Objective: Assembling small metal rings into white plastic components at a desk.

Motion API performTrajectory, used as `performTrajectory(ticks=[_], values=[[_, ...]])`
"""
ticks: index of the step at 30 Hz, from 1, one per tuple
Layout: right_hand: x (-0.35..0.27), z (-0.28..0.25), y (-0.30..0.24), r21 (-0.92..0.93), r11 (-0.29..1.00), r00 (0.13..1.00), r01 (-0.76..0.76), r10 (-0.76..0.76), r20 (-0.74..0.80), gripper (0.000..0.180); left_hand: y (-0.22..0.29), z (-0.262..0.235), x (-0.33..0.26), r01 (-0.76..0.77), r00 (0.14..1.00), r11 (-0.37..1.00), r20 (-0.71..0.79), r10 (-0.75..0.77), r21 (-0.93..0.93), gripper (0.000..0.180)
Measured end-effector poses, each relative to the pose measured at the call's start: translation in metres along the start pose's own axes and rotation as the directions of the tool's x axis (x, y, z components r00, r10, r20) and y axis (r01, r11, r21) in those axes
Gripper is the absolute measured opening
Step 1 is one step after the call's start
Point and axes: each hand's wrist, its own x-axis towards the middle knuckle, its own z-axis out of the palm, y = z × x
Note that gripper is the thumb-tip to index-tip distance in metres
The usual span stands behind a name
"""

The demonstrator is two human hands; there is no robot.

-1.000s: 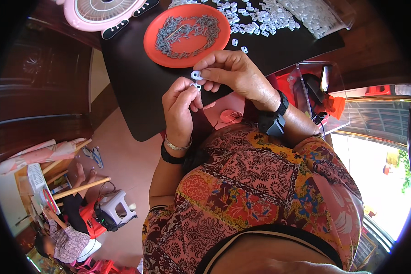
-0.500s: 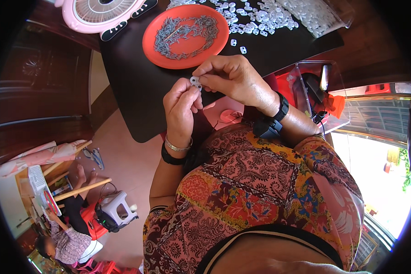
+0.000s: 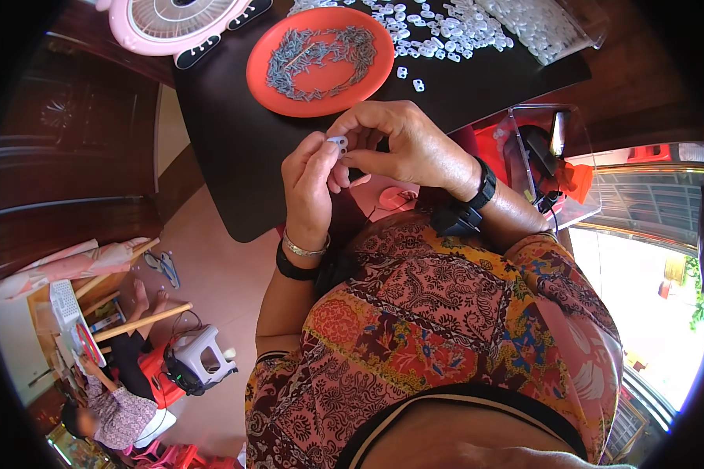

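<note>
A small white plastic piece with round holes point(image 3: 339, 143) is held up over the near edge of the black table. My left hand point(image 3: 311, 184) pinches it between thumb and fingers. From the other side, my right hand point(image 3: 403, 144) closes on the same piece, its index finger bent over the top and its thumb below. Whether a screw sits between the fingers is hidden. Beyond my hands lies an orange-red plate point(image 3: 352, 95) with many small grey screws point(image 3: 289, 82) heaped in a ring. Similar white pieces point(image 3: 446, 31) are scattered to its right, and two lie apart nearer me.
A pink fan point(image 3: 180, 27) stands at the far left of the black table point(image 3: 223, 172). A clear bag of white pieces point(image 3: 544, 31) lies far right. A clear bin point(image 3: 587, 148) stands beside my right forearm. Another person point(image 3: 125, 406) sits lower left, near a grey-and-red stool point(image 3: 199, 359).
The white piece has turned and dropped slightly in my fingers. My right thumb and fingers have moved a little lower and spread around it. My left hand has barely moved.
</note>
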Motion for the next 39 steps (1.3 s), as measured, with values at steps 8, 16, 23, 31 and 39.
performTrajectory(ticks=[8, 16, 23, 31, 39], values=[[-0.002, 0.010, -0.002, -0.184, 0.976, 0.985, 0.119, -0.139, -0.102, 0.033, 0.003, 0.007, 0.002, 0.062, 0.995, 0.998, -0.082, -0.063, -0.016, 0.025], [-0.002, 0.012, 0.007, -0.258, 0.948, 0.963, 0.186, -0.228, -0.145, 0.029, -0.004, 0.003, 0.002, -0.030, 0.996, 1.000, -0.088, 0.029, -0.004, 0.027], [-0.005, 0.013, 0.017, -0.155, 0.964, 0.954, 0.216, -0.242, -0.177, 0.027, -0.004, 0.007, 0.000, -0.018, 0.993, 0.999, -0.116, 0.024, 0.048, 0.028], [-0.003, 0.009, 0.018, -0.152, 0.958, 0.951, 0.244, -0.267, -0.155, 0.021, -0.002, 0.011, 0.003, -0.044, 0.991, 0.996, -0.122, 0.054, 0.082, 0.027], [-0.006, 0.012, 0.010, -0.117, 0.978, 0.970, 0.171, -0.188, -0.156, 0.015, -0.010, 0.009, -0.001, -0.095, 0.983, 0.982, -0.143, 0.119, 0.165, 0.027]])
